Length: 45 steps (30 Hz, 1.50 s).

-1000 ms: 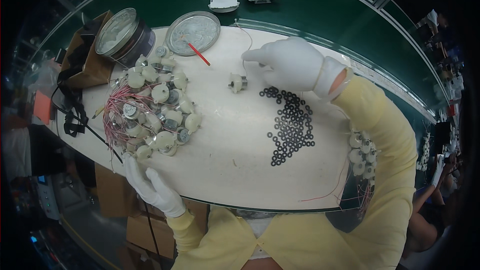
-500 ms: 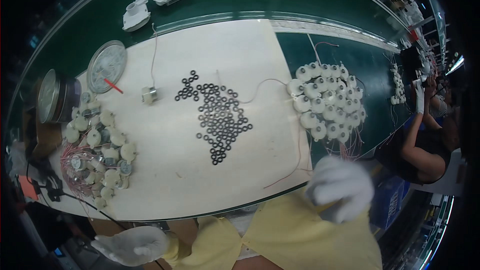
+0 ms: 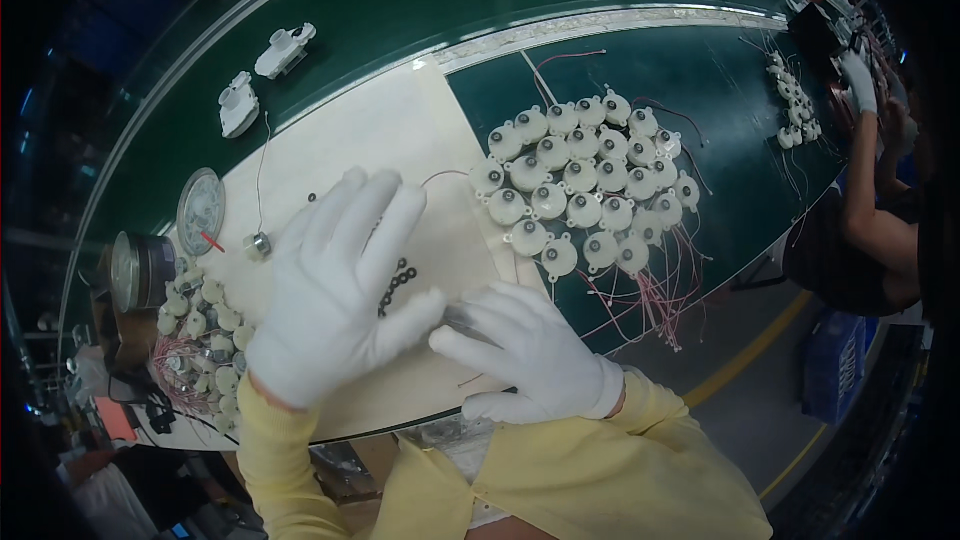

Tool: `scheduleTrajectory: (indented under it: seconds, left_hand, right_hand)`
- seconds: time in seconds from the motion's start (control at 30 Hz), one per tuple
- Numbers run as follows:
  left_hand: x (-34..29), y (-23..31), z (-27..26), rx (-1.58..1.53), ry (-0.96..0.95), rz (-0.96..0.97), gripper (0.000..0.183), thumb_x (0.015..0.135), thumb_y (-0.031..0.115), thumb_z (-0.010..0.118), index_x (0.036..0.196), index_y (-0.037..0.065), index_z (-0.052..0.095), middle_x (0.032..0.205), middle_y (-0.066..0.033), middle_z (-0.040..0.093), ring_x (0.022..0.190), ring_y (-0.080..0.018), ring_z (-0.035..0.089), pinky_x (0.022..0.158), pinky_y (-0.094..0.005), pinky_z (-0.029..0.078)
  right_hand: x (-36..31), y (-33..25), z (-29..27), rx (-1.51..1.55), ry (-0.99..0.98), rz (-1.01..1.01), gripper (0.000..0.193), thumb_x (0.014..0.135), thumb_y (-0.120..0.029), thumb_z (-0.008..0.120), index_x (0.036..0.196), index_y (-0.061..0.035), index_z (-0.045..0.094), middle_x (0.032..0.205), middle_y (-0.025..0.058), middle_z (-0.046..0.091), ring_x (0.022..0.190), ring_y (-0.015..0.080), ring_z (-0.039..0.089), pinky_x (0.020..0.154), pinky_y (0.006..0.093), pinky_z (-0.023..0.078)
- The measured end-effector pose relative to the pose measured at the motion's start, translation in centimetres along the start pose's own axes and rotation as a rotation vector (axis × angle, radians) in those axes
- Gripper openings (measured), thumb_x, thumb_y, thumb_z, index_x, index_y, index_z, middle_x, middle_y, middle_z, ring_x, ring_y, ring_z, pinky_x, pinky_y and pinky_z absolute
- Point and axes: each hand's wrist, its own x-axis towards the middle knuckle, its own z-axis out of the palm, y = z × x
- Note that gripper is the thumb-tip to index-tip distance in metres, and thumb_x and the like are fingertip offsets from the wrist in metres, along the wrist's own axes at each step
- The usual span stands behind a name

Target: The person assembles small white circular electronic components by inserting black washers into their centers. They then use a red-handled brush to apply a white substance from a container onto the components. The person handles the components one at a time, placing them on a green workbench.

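Note:
Both my hands wear white gloves. Over the black rings (image 3: pixel 398 278) on the pale work sheet (image 3: pixel 440 140), my left hand (image 3: pixel 340 290) is raised with its fingers stretched out and thumb apart, hiding most of the rings. Just to its right, near the front edge of the sheet, is my right hand (image 3: pixel 545 355), its fingers bent and spread toward the left hand. A grey patch shows between its fingers; whether it is glove or a thing is unclear. Further right lie several cream round motor housings (image 3: pixel 580 175), with dark centres and pink wires.
A pile of motors with wires (image 3: pixel 205 340) lies at left, beside a round tin (image 3: pixel 140 270) and a clear lid (image 3: pixel 203 210) with a red stick. One silver motor (image 3: pixel 258 245) lies apart. White parts (image 3: pixel 285 50) lie at the back. A co-worker (image 3: pixel 860 190) sits at right.
My view has swung to the right. Both hands have come up from the table's front edge and closer together, the left now covering most of the black rings.

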Motion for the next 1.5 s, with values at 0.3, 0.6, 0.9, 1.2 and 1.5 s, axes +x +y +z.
scheduleTrajectory:
  seconds: [0.3,0.6,0.9,1.2,1.5]
  left_hand:
    - [9.3,-4.2,7.7,0.098,-0.281,0.174,0.113,0.066,0.079,0.065,0.143,-0.002,0.044,0.150,-0.0228,0.039,0.140,-0.0435,0.034,0.114,-0.0538,0.027]
    - [10.9,-4.2,10.0,0.052,-0.256,0.192,0.124,0.064,0.085,0.060,0.148,-0.002,0.035,0.154,-0.0244,0.033,0.142,-0.0431,0.031,0.116,-0.0517,0.024]
    - [11.8,-3.7,10.4,0.015,-0.265,0.170,0.126,0.063,0.081,0.066,0.150,-0.003,0.032,0.156,-0.0224,0.031,0.144,-0.0401,0.029,0.117,-0.0506,0.022]
    - [11.9,-3.6,10.6,0.012,-0.275,0.160,0.125,0.063,0.079,0.067,0.149,-0.004,0.033,0.156,-0.0221,0.030,0.145,-0.0390,0.027,0.119,-0.0489,0.019]
    - [12.2,-3.1,10.6,0.112,-0.250,0.180,0.125,0.064,0.081,0.065,0.148,-0.007,0.033,0.154,-0.0251,0.034,0.142,-0.0408,0.032,0.117,-0.0481,0.023]
  right_hand:
    - [-0.4,1.2,-1.4,-0.036,0.062,0.111,0.066,0.079,-0.045,0.070,0.135,-0.0147,0.056,0.125,0.0146,0.058,0.123,0.0351,0.051,0.102,0.0475,0.039]
    - [-1.1,2.4,-2.2,-0.040,0.031,0.154,0.059,0.077,-0.040,0.073,0.130,-0.0181,0.060,0.124,0.0076,0.059,0.123,0.0270,0.052,0.094,0.0389,0.041]
    - [-1.4,3.0,-3.1,-0.051,0.025,0.158,0.054,0.076,-0.035,0.074,0.125,-0.0172,0.061,0.125,0.0045,0.058,0.122,0.0232,0.051,0.091,0.0375,0.041]
    - [-1.5,3.1,-3.3,-0.060,0.053,0.143,0.050,0.076,-0.033,0.072,0.122,-0.0163,0.061,0.122,0.0034,0.058,0.120,0.0206,0.052,0.089,0.0363,0.041]
    - [-2.2,4.1,-4.2,0.069,-0.004,0.143,0.049,0.079,-0.031,0.073,0.124,-0.0168,0.062,0.119,0.0043,0.060,0.117,0.0225,0.056,0.085,0.0360,0.043]
